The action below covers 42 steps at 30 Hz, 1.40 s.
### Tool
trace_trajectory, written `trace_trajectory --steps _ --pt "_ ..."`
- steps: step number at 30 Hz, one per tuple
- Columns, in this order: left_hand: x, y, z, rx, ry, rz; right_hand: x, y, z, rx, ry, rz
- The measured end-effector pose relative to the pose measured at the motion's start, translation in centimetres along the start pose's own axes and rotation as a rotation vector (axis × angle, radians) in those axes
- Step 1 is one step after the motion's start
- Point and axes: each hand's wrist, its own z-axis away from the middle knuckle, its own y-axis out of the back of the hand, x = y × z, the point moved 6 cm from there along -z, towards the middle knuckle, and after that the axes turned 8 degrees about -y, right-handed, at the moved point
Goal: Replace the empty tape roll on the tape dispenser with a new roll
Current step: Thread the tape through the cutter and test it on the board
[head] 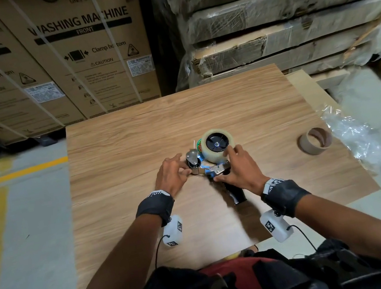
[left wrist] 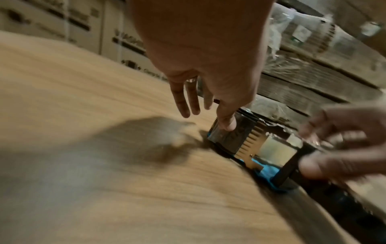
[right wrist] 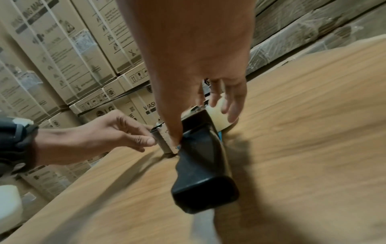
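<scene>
My left hand pinches the roller; my right hand steadies the tape dispenser, maybe gripping. The new roll seems light, slippery; I hold its rim.

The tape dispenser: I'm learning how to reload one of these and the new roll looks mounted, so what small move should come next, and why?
Probably draw the roll's free end toward the roller. The new roll already sits on the dispenser hub and the empty core lies aside. The left hand touches the roller end while the right hand steadies the frame beside the roll. No tape visibly spans the front.
</scene>
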Motion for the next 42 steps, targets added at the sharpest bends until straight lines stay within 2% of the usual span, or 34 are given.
trace_trajectory --steps 2,4,8,10,12,16,20,22,30,33,38,42 --pt "-0.9 -0.4 0.4 0.025 0.091 0.115 1.6 -0.4 0.1 -0.098 -0.183 -0.066" --pt "-1.1 -0.4 0.7 0.052 0.131 0.17 2.6 -1.6 0.4 -0.285 -0.357 -0.178" --pt "-1.5 -0.6 1.1 0.088 0.191 0.271 2.7 -4.6 1.4 -0.633 -0.491 -0.682" --pt "-1.9 -0.7 1.4 0.103 0.233 0.327 1.5 -4.3 2.4 -0.72 -0.533 -0.904" --pt "-1.9 -0.7 1.6 0.135 0.256 0.389 0.7 -3.6 2.7 -0.739 -0.546 -0.985" --pt "-0.9 -0.9 1.7 0.195 0.274 0.56 0.1 -2.5 2.2 -0.696 -0.538 -0.977" --pt "-0.3 -0.9 1.6 0.33 0.364 0.814 -0.9 -1.1 1.9 -0.685 -0.55 -1.016" --pt "0.2 -0.6 1.3 0.383 0.365 0.913 -1.3 -0.7 1.7 -0.703 -0.575 -1.041" --pt "0.6 1.3 0.6 0.496 0.272 0.794 -2.8 0.9 2.2 -0.806 -0.658 -1.134" --pt "1.0 1.9 0.4 0.551 0.221 0.702 -3.2 1.5 2.3 -0.777 -0.731 -1.235" --pt "0.8 1.9 0.3 0.548 0.207 0.656 -3.4 2.1 2.7 -0.812 -0.772 -1.302" --pt "0.0 1.7 0.1 0.518 0.209 0.741 -3.6 2.5 3.1 -0.857 -0.772 -1.293"
